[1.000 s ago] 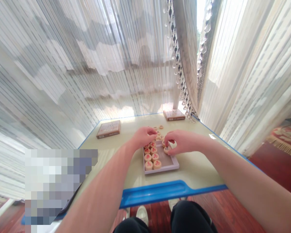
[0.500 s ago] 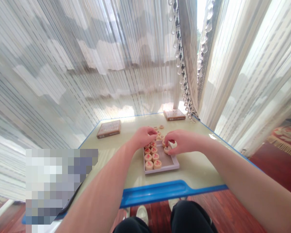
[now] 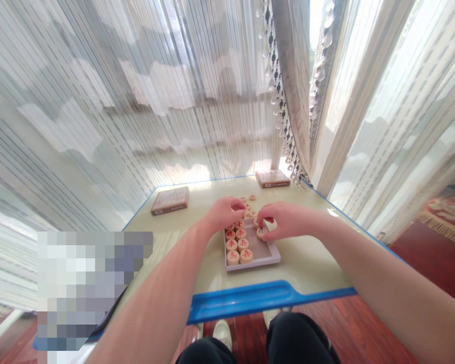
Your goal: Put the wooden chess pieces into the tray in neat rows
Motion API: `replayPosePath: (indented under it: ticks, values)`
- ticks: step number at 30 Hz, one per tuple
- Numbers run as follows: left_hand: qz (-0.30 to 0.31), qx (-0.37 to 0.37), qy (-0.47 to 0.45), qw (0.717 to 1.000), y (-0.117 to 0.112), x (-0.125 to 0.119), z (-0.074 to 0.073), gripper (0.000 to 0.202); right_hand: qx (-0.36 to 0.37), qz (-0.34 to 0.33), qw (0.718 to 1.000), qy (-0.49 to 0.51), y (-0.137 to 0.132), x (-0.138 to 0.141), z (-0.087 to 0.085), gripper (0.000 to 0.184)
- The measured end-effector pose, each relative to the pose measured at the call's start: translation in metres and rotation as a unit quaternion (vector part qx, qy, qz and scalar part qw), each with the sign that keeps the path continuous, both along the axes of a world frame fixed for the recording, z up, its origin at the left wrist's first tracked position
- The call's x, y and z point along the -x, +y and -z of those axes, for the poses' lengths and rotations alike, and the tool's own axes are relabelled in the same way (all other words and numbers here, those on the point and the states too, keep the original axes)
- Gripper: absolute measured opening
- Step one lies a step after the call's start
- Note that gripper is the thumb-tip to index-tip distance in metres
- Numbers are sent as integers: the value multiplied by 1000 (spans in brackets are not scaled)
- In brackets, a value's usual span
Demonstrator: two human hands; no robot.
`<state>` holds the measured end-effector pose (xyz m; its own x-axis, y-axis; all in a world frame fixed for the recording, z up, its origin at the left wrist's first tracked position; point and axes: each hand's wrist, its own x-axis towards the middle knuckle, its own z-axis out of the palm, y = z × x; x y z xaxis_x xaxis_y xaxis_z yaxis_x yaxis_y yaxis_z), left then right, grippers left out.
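Note:
A shallow white box tray lies on the table, with two columns of round wooden Chinese chess pieces marked in red along its left side. My right hand is at the tray's right side, its thumb and fingers closed on a dark-marked Chinese chess piece inside. Another piece sits just behind that one, partly covered by the fingers. My left hand is over the tray's far left corner, thumb and fingertips pinched together; what lies between them is too small to make out. Beyond both hands, several loose pieces are scattered.
A flat printed box lies at the table's back left and a second box at the back right. The pale table has a blue front edge with a groove. String curtains hang behind. A blurred-out patch covers the left.
Both hands stay almost where they were, the right still on the dark-marked piece. The view has shifted very slightly.

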<state>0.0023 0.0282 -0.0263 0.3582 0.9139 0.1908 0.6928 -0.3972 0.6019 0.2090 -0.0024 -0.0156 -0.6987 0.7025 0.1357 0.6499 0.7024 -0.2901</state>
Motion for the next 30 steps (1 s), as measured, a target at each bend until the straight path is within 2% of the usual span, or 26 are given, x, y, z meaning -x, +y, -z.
replayPosePath:
  ticks: [30]
  values:
    - [0,3,23,1000,-1,-1,-1,25,-2,11,1000,-12,1,0,-1,25]
